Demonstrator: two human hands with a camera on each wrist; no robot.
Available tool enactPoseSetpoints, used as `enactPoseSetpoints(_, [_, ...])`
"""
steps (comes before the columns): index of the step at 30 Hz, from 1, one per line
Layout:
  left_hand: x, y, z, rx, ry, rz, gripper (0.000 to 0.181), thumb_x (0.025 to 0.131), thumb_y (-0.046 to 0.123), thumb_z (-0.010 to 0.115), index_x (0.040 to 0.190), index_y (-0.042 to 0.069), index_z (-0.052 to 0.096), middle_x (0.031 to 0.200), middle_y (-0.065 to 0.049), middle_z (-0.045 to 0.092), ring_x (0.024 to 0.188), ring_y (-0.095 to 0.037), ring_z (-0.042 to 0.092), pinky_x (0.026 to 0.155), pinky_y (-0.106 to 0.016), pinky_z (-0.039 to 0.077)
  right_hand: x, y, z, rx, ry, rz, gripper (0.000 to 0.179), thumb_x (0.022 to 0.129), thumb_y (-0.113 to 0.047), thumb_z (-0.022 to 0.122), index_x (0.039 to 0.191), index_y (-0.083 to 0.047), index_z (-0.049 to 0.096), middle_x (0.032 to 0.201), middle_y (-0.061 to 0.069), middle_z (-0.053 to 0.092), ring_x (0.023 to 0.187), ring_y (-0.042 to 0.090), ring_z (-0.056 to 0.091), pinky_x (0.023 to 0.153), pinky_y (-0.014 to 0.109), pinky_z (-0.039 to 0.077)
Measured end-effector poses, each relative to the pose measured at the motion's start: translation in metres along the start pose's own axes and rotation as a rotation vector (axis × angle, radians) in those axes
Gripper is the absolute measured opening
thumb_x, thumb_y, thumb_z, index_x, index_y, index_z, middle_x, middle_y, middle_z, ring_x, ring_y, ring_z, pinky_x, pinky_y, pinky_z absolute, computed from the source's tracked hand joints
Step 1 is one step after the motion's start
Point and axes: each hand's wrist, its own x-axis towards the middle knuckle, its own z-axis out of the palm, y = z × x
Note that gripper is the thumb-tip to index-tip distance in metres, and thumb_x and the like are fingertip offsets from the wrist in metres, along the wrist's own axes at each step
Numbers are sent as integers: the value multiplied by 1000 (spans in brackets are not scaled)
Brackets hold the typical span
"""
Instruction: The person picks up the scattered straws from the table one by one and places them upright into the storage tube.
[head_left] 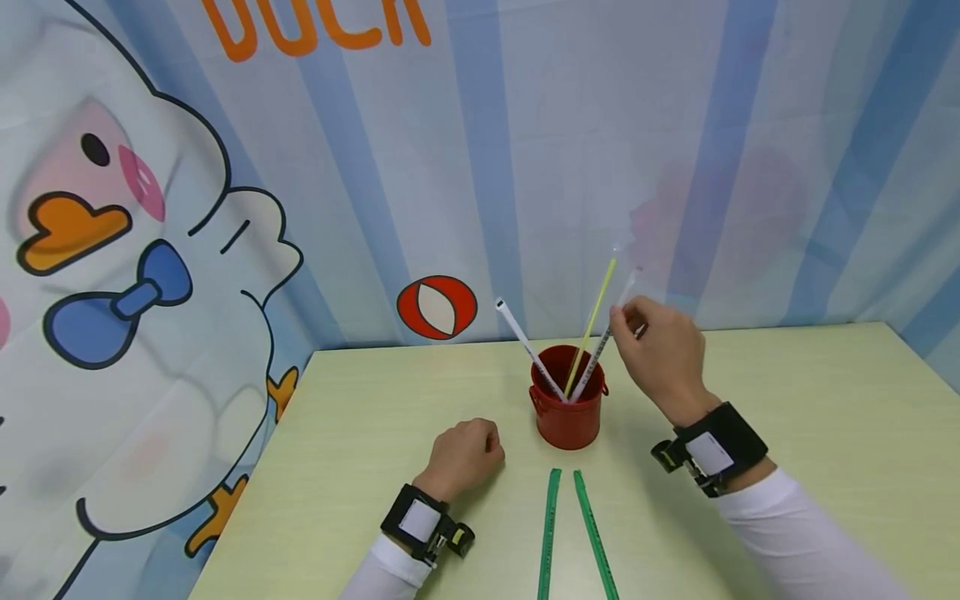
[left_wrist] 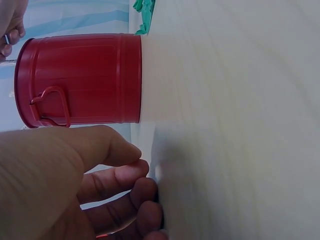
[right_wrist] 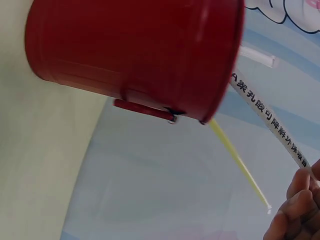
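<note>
A small red bucket (head_left: 567, 427) stands upright on the table, holding several straws. My right hand (head_left: 663, 354), above and to the right of its rim, pinches the upper part of a white-wrapped straw (head_left: 592, 367) whose lower end is inside the bucket. In the right wrist view, dark printed characters run along this straw (right_wrist: 270, 120). A yellow straw (head_left: 592, 321) leans beside it, and another white straw (head_left: 525, 340) tilts left. My left hand (head_left: 462, 454) rests on the table left of the bucket, fingers loosely curled and holding nothing.
Two green straws (head_left: 551, 533) lie on the pale wooden table (head_left: 360, 417) in front of the bucket, nearly parallel. Behind the table's back edge hangs a blue striped cloth (head_left: 585, 125) with a duck print, which continues along the left side.
</note>
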Motion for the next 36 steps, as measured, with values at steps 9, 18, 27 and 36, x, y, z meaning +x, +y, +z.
enactPoseSetpoints(9, [0,1,0,11,2,-11,24,85,12,63,63,17,54,55,8,44,52,-9,43,46,-26,31,-11,5,14,-23,-99,57,24,94,-21,60,79,-4,69,64,8,66,48,20,51,40,33,34])
enactPoseSetpoints(18, [0,2,-1,12,1,-15,24,85,12,63,62,17,54,55,8,44,51,-9,43,46,-25,30,-16,10,23,-39,-124,69,25,93,-23,60,77,-6,69,62,5,65,46,18,49,40,32,32])
enactPoseSetpoints(27, [0,0,0,18,8,-6,25,84,13,63,62,18,54,55,8,44,51,-8,43,45,-25,30,-23,14,29,-56,-173,66,25,93,-23,59,78,-6,69,63,5,65,46,17,51,40,31,35])
enactPoseSetpoints(36, [0,0,0,7,11,-1,25,84,12,63,62,18,54,54,8,44,51,-8,43,45,-25,31,-26,15,33,-64,-200,73,26,94,-25,58,76,-7,68,58,3,64,46,16,54,41,33,38])
